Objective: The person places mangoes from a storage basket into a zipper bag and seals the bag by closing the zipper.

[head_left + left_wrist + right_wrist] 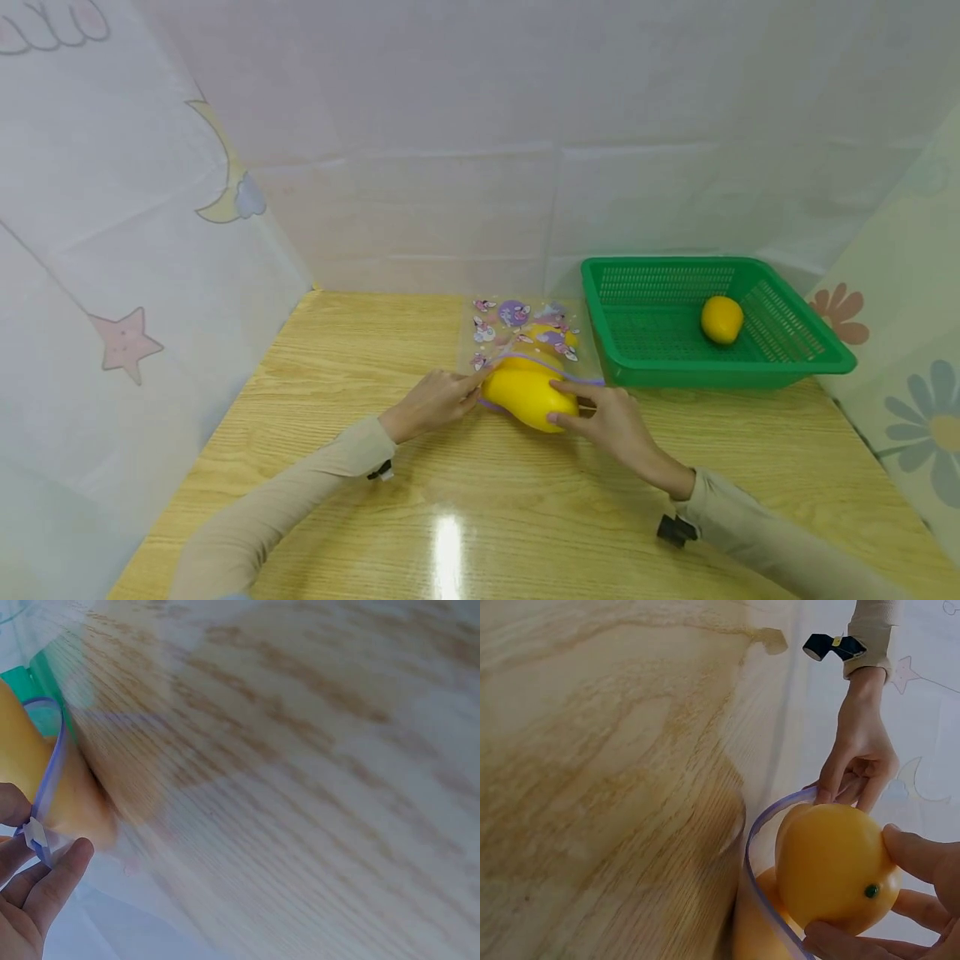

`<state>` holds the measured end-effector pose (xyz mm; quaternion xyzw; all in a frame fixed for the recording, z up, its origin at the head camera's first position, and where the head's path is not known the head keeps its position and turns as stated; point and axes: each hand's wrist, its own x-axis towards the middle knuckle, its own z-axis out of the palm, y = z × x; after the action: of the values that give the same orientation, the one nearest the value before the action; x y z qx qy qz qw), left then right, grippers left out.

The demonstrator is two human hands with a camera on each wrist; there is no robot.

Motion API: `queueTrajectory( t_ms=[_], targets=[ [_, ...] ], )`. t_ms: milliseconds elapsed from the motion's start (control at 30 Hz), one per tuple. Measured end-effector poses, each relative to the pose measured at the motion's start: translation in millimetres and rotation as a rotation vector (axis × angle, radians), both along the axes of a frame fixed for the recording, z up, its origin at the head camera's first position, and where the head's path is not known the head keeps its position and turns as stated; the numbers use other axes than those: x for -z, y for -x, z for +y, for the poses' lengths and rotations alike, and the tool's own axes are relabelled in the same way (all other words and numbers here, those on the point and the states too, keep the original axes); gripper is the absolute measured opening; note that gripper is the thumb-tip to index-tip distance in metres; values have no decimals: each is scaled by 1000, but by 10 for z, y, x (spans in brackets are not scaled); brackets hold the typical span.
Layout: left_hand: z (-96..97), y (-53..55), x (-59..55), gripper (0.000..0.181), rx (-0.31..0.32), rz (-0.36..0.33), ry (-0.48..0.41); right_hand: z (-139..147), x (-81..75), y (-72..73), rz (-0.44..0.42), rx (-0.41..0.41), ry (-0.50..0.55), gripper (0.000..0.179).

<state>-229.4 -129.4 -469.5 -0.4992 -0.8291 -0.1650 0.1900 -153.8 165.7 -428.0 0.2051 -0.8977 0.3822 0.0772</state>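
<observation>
A yellow mango (528, 398) lies at the mouth of a clear zip bag (486, 312) printed with purple and pink figures. My right hand (618, 427) grips the mango near its stem end, thumb and fingers on either side; the right wrist view shows the green stem spot on the mango (829, 862). With my left hand (433, 404) I pinch the bag's purple rim beside the white slider (34, 834), holding the mouth apart. More yellow fruit (542, 332) shows through the plastic inside the bag, partly hidden by the print.
A green plastic basket (611, 371) stands at the back right, close to the bag, with one yellow fruit (722, 320) inside. The wooden table (360, 342) ends at printed cloth walls behind and on both sides.
</observation>
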Motion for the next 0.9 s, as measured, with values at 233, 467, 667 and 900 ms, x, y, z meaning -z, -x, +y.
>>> queueTrajectory(
  t_ms=[233, 467, 667, 900],
  targets=[
    [6, 6, -4, 55, 4, 14, -13, 2, -8, 22, 83, -11, -111, 49],
    [20, 4, 3, 55, 2, 49, -20, -31, 15, 23, 154, -2, -236, 47],
    [31, -2, 4, 57, -1, 32, -11, -83, -3, -15, 188, 2, -258, 43],
    [27, 7, 12, 53, 2, 30, -5, -124, 2, -34, 236, 13, -342, 57]
  ],
)
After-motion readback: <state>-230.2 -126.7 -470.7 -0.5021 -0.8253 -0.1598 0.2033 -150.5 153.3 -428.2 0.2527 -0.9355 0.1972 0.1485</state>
